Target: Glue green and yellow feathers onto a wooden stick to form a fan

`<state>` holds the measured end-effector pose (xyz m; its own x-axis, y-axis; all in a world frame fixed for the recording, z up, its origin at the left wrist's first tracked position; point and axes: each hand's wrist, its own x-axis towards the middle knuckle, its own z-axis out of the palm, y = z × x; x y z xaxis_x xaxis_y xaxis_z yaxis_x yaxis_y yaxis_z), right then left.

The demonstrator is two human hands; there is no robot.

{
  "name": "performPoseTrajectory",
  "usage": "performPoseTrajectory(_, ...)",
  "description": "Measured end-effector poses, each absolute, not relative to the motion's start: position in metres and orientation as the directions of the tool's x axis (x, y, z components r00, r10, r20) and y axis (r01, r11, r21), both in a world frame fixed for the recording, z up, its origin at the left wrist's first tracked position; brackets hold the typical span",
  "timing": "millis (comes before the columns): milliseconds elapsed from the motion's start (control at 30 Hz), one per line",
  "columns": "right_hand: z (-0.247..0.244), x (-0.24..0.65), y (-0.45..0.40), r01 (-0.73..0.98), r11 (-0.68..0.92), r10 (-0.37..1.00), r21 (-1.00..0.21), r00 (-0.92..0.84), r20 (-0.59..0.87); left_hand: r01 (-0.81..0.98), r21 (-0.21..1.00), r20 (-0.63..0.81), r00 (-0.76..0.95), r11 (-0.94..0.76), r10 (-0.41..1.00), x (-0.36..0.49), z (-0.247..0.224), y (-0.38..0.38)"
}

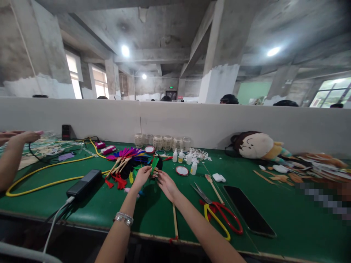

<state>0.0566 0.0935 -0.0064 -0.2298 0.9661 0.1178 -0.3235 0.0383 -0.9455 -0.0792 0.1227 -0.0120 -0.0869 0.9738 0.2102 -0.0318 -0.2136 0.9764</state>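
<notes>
Near the middle of the green table, my left hand (143, 176) has its fingers closed on a green feather piece (154, 165). My right hand (166, 184) meets it from the right, its fingers bent at the lower part of the same piece. A black part shows just behind the fingers. Below my right hand a wooden stick (174, 221) with a red tip reaches to the table's front edge. Colourful feathers (131, 155) on wooden sticks lie left of my hands, with red tassels (120, 180) beneath them.
Glue bottles (193, 168), a red-rimmed lid (182, 170) and glass jars (167, 142) stand or lie behind. Scissors (210, 201), a phone (248, 210) and a doll (256, 145) are at the right. A power bank (84, 183) and another person's arm (12, 157) are at the left.
</notes>
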Motion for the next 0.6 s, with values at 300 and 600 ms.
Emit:
performPoseTrajectory(300,0.003,0.062,0.096,-0.075,0.225,0.966,-0.971,-0.111,0.232,-0.066,0.975,0.214,0.024,-0.212,0.977,-0.072,-0.006,0.112)
performPoseTrajectory(600,0.001,0.069,0.098,-0.086,0.172,0.985,-0.981,0.014,0.171,-0.132,0.955,0.27,0.035,-0.264,0.962,-0.07,-0.001,0.108)
